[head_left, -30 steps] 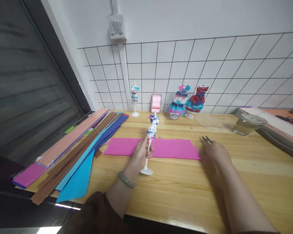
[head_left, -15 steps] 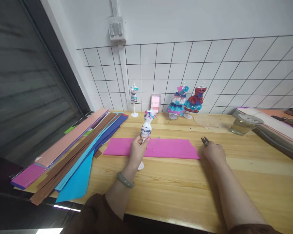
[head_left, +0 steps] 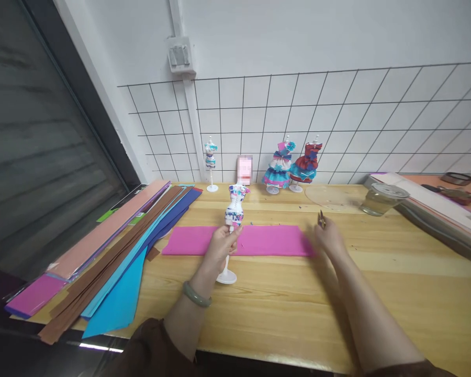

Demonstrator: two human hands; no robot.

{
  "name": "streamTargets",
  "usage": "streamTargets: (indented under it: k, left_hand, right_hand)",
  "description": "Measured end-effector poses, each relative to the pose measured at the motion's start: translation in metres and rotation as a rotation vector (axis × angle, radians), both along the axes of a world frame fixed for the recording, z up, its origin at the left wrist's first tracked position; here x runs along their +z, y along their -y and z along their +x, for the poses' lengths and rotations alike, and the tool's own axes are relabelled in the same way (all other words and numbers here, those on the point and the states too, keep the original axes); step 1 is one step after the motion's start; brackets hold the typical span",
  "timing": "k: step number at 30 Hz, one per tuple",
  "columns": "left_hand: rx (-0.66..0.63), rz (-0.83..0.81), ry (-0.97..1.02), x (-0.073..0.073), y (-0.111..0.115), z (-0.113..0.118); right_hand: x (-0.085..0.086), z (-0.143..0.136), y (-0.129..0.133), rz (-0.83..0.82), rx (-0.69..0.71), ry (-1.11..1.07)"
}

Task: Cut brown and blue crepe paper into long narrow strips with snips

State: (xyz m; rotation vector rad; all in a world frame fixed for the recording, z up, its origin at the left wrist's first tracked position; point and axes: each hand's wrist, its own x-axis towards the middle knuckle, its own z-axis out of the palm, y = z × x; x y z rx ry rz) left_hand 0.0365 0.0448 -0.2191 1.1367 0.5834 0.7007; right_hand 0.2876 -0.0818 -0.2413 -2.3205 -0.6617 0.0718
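Observation:
My left hand (head_left: 221, 245) is wrapped round the post of a miniature dress form (head_left: 234, 207), just under its torso. Scraps of pink, blue and purple cover parts of the white form, and its round base shows below my hand. Behind it lies a folded strip of pink crepe paper (head_left: 272, 241). To the right of that strip, my right hand (head_left: 329, 238) is closed round small thread snips (head_left: 321, 219), their blades pointing away from me; most of the tool is hidden by my fingers.
At the left lie brown paper strips (head_left: 98, 267) and blue paper (head_left: 120, 298). By the wall stand a partly covered dress form (head_left: 211, 157) and two dressed ones, blue-pink (head_left: 278, 170) and red-blue (head_left: 306, 165). A lidded clear cup (head_left: 380, 201) stands at right.
My left hand has lowered the dress form slightly and brought it more upright. The snips in my right hand have turned and moved a little up and left. The view has shifted slightly.

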Motion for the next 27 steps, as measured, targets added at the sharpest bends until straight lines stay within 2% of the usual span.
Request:
streamTargets:
  k: [4, 7, 9, 11, 12, 15, 19, 21, 23, 27]
  left_hand:
    - [-0.093, 0.02, -0.048, -0.002, 0.008, 0.002]
    - [-0.101, 0.056, -0.094, -0.003, 0.012, 0.004]
    - [-0.098, 0.075, -0.126, -0.004, 0.013, 0.005]
    - [-0.108, 0.1, -0.151, -0.003, 0.014, 0.006]
    - [-0.117, 0.114, -0.16, -0.003, 0.015, 0.006]
    - [-0.144, 0.141, -0.177, -0.002, 0.017, 0.006]
    - [-0.155, 0.123, -0.184, -0.002, 0.02, 0.006]
    - [-0.175, 0.077, -0.163, -0.001, 0.02, 0.005]
    - [-0.26, -0.013, -0.105, 0.0, 0.019, 0.003]
    - [-0.451, -0.221, 0.063, 0.005, 0.016, -0.003]
  right_hand:
    - [0.013, -0.031, -0.02, 0.303, 0.154, -0.189]
    - [0.019, -0.054, -0.028, 0.473, 0.267, -0.336]
    - [0.025, -0.067, -0.03, 0.653, 0.35, -0.463]
    - [0.032, -0.077, -0.031, 0.786, 0.382, -0.5]
    - [0.036, -0.081, -0.032, 0.804, 0.375, -0.465]
    - [0.045, -0.088, -0.034, 0.72, 0.332, -0.258]
    - [0.05, -0.091, -0.039, 0.636, 0.372, 0.012]
    - [0.05, -0.091, -0.04, 0.64, 0.396, 0.074]
    - [0.049, -0.089, -0.041, 0.698, 0.396, -0.004]
    - [0.049, -0.085, -0.041, 0.847, 0.419, -0.401]
